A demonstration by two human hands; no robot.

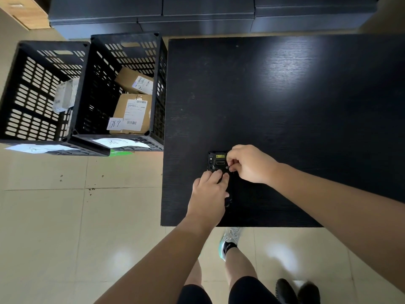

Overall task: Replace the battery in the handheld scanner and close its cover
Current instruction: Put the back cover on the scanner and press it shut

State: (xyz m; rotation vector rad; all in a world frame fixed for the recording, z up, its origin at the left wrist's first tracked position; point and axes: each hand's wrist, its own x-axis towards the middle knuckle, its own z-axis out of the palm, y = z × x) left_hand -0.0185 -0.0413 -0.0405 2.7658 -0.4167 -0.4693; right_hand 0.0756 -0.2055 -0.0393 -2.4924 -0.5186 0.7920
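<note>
The black handheld scanner (217,161) lies back-up near the front left of the black table (285,95), with a yellow label showing at its far end. My left hand (209,191) lies flat over the scanner's near half and presses it down. My right hand (248,164) pinches a small metal latch on the scanner's right side, thumb and forefinger closed on it. The scanner's lower part and any cover are hidden under my hands. I cannot make out a separate battery.
Two black slatted crates (92,88) stand on the floor left of the table; the right one holds labelled cardboard boxes (133,99). Dark cabinets (197,14) run along the back. My legs and a pair of dark shoes (295,290) are below the table's front edge.
</note>
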